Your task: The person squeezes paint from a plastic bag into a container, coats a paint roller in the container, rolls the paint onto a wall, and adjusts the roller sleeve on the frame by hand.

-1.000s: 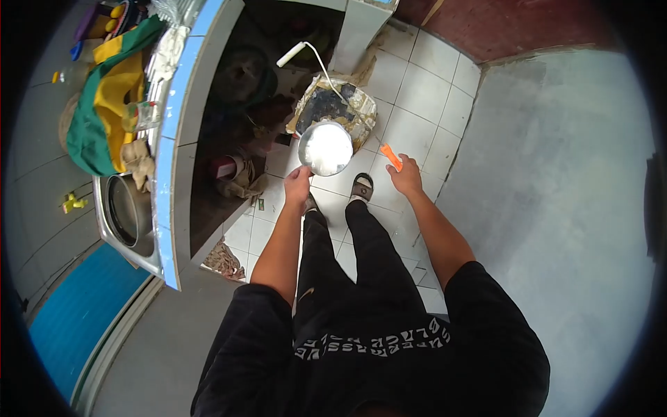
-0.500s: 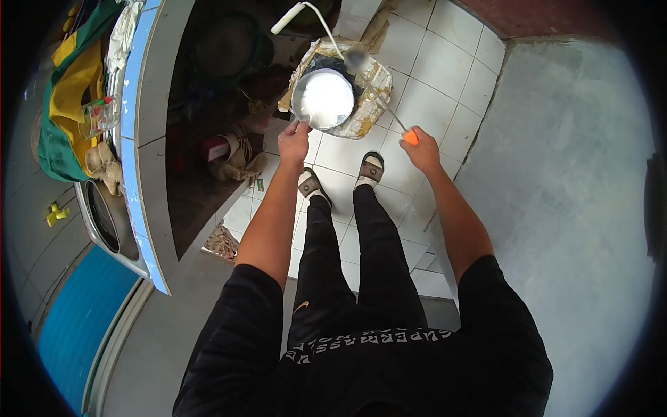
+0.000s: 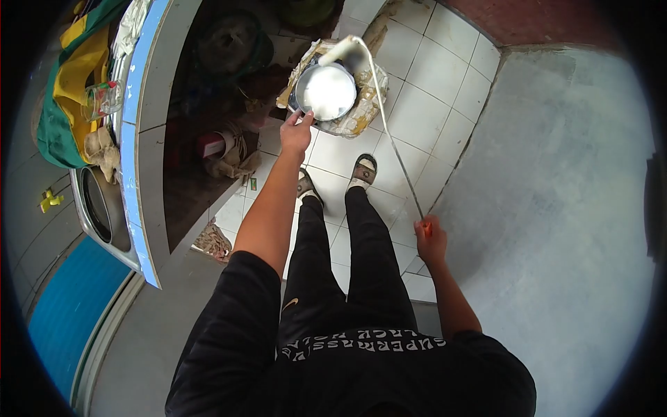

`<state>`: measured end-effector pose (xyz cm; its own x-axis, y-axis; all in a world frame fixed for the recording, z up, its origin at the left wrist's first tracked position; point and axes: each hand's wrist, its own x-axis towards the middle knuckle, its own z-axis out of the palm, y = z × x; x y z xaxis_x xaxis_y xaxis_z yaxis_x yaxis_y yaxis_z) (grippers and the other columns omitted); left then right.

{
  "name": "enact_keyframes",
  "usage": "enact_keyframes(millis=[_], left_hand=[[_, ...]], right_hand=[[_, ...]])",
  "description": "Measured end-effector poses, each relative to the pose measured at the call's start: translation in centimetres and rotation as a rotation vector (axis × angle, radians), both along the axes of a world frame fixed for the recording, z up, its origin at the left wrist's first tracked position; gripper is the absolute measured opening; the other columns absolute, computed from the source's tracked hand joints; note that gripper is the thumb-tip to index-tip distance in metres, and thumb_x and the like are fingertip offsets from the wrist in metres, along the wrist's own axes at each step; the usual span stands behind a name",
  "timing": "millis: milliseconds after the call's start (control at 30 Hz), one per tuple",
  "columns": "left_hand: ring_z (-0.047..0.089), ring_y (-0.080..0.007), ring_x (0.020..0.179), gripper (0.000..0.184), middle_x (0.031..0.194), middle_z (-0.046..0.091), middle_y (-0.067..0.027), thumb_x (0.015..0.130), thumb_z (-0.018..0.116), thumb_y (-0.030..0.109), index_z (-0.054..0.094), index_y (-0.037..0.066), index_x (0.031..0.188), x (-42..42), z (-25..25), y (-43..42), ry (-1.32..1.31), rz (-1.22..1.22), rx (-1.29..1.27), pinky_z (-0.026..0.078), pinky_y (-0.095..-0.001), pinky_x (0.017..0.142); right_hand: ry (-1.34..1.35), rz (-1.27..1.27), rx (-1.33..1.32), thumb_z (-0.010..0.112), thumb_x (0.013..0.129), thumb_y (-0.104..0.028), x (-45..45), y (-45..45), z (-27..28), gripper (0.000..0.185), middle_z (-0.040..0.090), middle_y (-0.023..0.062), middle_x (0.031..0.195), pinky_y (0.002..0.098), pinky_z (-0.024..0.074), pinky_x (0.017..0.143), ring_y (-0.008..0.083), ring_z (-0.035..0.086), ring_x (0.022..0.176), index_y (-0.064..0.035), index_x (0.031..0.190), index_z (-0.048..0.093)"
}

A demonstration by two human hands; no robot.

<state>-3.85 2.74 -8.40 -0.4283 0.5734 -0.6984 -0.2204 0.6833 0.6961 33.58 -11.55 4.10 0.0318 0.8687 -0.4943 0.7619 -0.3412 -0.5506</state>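
Observation:
My left hand (image 3: 297, 134) pinches the near rim of a round metal pot (image 3: 299, 96), its thumb and fingers closed on the edge. White paint (image 3: 329, 90) fills the inside of the pot. In my right hand (image 3: 432, 242), low and to the right, is the orange handle of a long-rod paint roller. The rod runs up and away to the white roller sleeve (image 3: 339, 51), which hangs by the far rim of the pot; whether it touches cannot be told. Beneath the pot is a ragged, taped box (image 3: 361, 117) with a dark inside.
White floor tiles (image 3: 434, 97) surround my sandalled feet. On the left runs a blue-edged counter (image 3: 132, 167) with a glass (image 3: 102, 99), cloths and a sink (image 3: 104, 205). Under it sit a red item (image 3: 210, 144) and rags. A grey wall (image 3: 556, 208) rises on the right.
My right hand has drawn down toward me, and the roller sleeve has come from the upper left to above the pot's far edge. My left hand stays at the pot's rim.

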Motion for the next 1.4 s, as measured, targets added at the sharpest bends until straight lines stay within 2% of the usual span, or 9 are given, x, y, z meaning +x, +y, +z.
enact_keyframes(millis=[100,233,300,567,733,800,1000,1200,1400], left_hand=[[0.061,-0.0125,0.094,0.046,0.103,0.068,-0.0075,0.091,0.063,0.023,0.053,-0.001,0.13,0.2,0.8,0.4,0.005,-0.034,-0.058,0.045,-0.0286,0.084],[0.061,-0.0125,0.095,0.049,0.104,0.068,-0.0087,0.09,0.064,0.023,0.052,-0.002,0.13,-0.6,-1.8,0.1,0.071,-0.053,-0.087,0.044,-0.0289,0.087],[0.062,-0.0195,0.102,0.054,0.112,0.066,-0.012,0.081,0.072,0.031,0.058,0.007,0.128,-1.0,-2.1,0.0,0.108,-0.09,-0.104,0.045,-0.0323,0.09],[0.062,-0.0187,0.099,0.053,0.109,0.067,-0.0111,0.081,0.072,0.032,0.06,0.007,0.126,-1.0,-2.3,-0.1,0.1,-0.096,-0.082,0.046,-0.0313,0.088],[0.063,-0.0163,0.094,0.053,0.104,0.069,-0.0096,0.081,0.071,0.033,0.059,0.007,0.126,-1.0,-3.2,0.1,0.11,-0.149,-0.03,0.046,-0.0303,0.086],[0.06,-0.0096,0.09,0.045,0.1,0.069,-0.0045,0.086,0.068,0.025,0.06,-0.002,0.122,-0.8,-1.8,0.8,0.174,-0.183,-0.072,0.044,-0.0259,0.086],[0.061,-0.01,0.089,0.041,0.101,0.069,-0.0047,0.086,0.067,0.021,0.062,-0.001,0.119,-1.1,-0.7,1.2,0.107,-0.191,-0.031,0.045,-0.0261,0.084],[0.062,-0.0113,0.089,0.04,0.1,0.068,-0.0048,0.085,0.067,0.019,0.062,-0.001,0.119,-0.3,-3.0,2.3,0.124,-0.169,0.002,0.046,-0.0259,0.083],[0.062,-0.0107,0.088,0.04,0.098,0.069,-0.0057,0.086,0.067,0.022,0.062,0.002,0.12,-1.0,-2.9,2.0,0.136,-0.248,-0.03,0.047,-0.0265,0.081]], right_hand=[[-0.087,0.042,0.038,0.07,0.082,-0.024,0.0,-1.5,0.8,0.027,0.063,0.0112,0.075,0.0389,0.0494,0.059,0.0325,0.063,0.064,-0.0085,0.092,0.05],[-0.15,0.128,0.028,0.069,0.083,-0.025,-0.2,-1.6,0.0,0.025,0.064,0.0105,0.076,0.0404,0.0495,0.058,0.0325,0.064,0.066,-0.0093,0.095,0.053],[-0.174,0.158,0.038,0.069,0.083,-0.025,-1.3,-0.9,0.0,0.025,0.064,0.01,0.078,0.0409,0.0493,0.057,0.0324,0.064,0.066,-0.0094,0.097,0.054],[-0.347,0.303,0.093,0.066,0.086,-0.026,0.2,-2.5,2.2,0.028,0.061,0.0089,0.079,0.0419,0.0493,0.056,0.0322,0.063,0.068,-0.012,0.109,0.059],[-0.309,0.252,0.121,0.066,0.086,-0.027,-1.2,-1.0,1.7,0.028,0.061,0.0085,0.08,0.0418,0.0495,0.056,0.0324,0.063,0.068,-0.012,0.109,0.06],[-0.264,0.247,0.138,0.066,0.086,-0.027,-2.1,-0.4,1.6,0.028,0.061,0.0084,0.08,0.0417,0.0496,0.056,0.0324,0.063,0.067,-0.0121,0.108,0.06],[-0.288,0.256,0.098,0.067,0.085,-0.026,-0.1,-4.3,2.6,0.029,0.062,0.0084,0.081,0.0417,0.0498,0.056,0.0314,0.063,0.067,-0.0114,0.109,0.06],[-0.343,0.194,0.119,0.068,0.084,-0.024,-1.8,-2.7,1.9,0.03,0.062,0.0091,0.082,0.0416,0.0499,0.057,0.0313,0.063,0.067,-0.0109,0.11,0.06],[-0.219,0.23,0.085,0.068,0.085,-0.023,-3.1,-4.1,1.3,0.03,0.062,0.0096,0.079,0.0414,0.0496,0.058,0.0311,0.063,0.067,-0.0101,0.11,0.06]])
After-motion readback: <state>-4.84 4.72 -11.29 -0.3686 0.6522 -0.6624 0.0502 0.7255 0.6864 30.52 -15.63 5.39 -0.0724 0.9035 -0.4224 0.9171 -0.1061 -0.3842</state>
